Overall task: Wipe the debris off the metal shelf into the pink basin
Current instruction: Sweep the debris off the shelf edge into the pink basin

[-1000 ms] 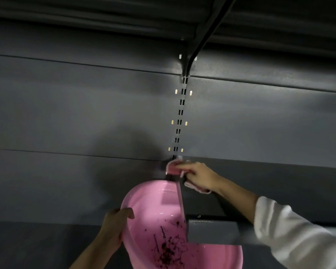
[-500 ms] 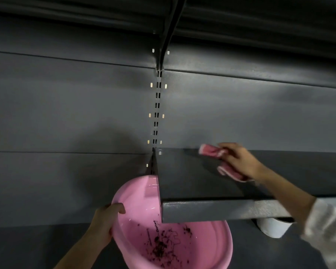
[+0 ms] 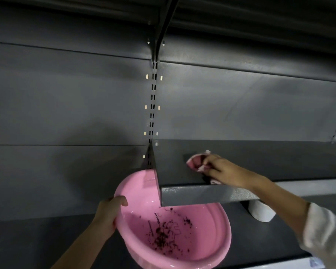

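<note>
So, basin (image 3: 208, 241): at 6 o'clock, tucked under the shelf's (image 3: 250, 162) left end, presumably to catch whatever falls.
Left hand (image 3: 109, 216): grips the basin rim at 9 o'clock, thumb inside.
Right hand (image 3: 221, 169): fingers curled on the cloth (image 3: 194, 161), pressing it on the shelf top, 3 o'clock of the drop edge.
Debris (image 3: 164, 236): dark crumbs and strands on the basin floor.
Shelf look: dark grey, speckled front lip; I see no crumbs on it.

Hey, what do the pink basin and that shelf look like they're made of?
The pink basin looks like glossy moulded plastic: smooth, with bright highlights on its inner wall. The metal shelf appears to be sheet steel with a dark grey speckled, powder-coat-like finish; its front lip is folded and shows small holes at the corner.
</note>
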Action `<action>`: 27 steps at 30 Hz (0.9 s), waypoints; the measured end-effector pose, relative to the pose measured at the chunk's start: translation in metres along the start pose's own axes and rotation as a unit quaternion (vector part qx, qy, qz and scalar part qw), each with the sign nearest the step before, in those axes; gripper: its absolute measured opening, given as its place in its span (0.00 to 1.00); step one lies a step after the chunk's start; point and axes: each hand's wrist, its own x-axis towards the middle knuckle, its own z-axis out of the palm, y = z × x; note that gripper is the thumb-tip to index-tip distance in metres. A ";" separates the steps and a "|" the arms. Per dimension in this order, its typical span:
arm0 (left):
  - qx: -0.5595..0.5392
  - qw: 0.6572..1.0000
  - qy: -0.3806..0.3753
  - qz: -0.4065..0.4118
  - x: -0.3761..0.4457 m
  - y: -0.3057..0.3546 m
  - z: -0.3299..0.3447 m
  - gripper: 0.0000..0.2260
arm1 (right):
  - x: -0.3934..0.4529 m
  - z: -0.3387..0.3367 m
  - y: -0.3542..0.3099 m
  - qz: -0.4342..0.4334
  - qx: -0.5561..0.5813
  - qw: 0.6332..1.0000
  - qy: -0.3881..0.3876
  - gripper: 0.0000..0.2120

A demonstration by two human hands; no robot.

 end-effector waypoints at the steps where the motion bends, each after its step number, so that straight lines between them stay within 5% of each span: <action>1: -0.002 1.000 0.000 0.000 0.001 -0.001 -0.003 0.07 | 0.005 0.007 -0.018 -0.029 0.013 0.999 -0.008 0.05; 9: 0.012 1.000 -0.006 0.021 0.001 0.003 -0.022 0.17 | 0.045 0.060 -0.118 -0.138 0.109 0.977 -0.124 0.08; 13: 0.016 1.000 0.005 0.017 0.002 0.008 -0.028 0.16 | 0.043 0.037 -0.101 -0.127 0.218 0.968 -0.002 0.10; 16: 0.014 1.000 0.006 0.010 0.004 0.008 -0.033 0.16 | 0.028 -0.006 -0.045 -0.029 0.302 0.948 0.099 0.08; 19: 0.005 1.000 0.004 0.008 0.005 0.004 -0.037 0.19 | 0.006 -0.040 0.036 0.081 0.094 0.973 0.193 0.08; 23: -0.002 1.000 0.014 0.002 0.010 0.000 -0.041 0.17 | -0.015 -0.038 0.086 0.207 -0.017 0.972 0.106 0.13; 27: -0.006 1.000 0.018 -0.001 0.012 -0.002 -0.038 0.18 | -0.004 -0.014 0.036 0.095 -0.084 0.991 0.038 0.18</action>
